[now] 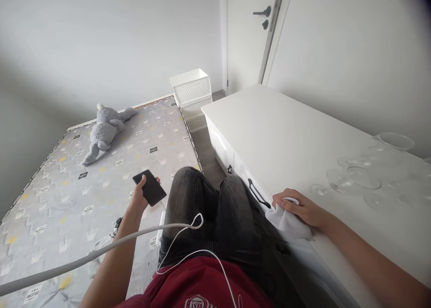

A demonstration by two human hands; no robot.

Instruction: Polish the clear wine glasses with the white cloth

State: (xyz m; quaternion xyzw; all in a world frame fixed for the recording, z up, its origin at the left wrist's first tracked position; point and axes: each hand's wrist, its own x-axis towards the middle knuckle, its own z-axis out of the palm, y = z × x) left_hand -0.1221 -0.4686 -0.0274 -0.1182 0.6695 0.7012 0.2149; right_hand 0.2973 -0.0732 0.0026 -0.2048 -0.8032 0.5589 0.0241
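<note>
My left hand (143,192) is closed around a black smartphone (150,187), its dark face turned up, above the patterned mattress (111,182). On the right, my right hand (303,207) grips a bunched white cloth (289,222) at the front edge of the white dresser (256,115). Part of the cloth hangs down over that edge, near a black drawer handle (258,194). Several clear glasses (363,178) are on the dresser top beyond my right forearm; some lie on their sides.
A grey plush toy (107,128) lies on the mattress. Stacked white perforated baskets (191,92) stand between the mattress and dresser. A white cable (202,252) crosses my lap, and a thick pale hose-like cord (87,256) passes over my left forearm. The door (249,34) is behind the dresser.
</note>
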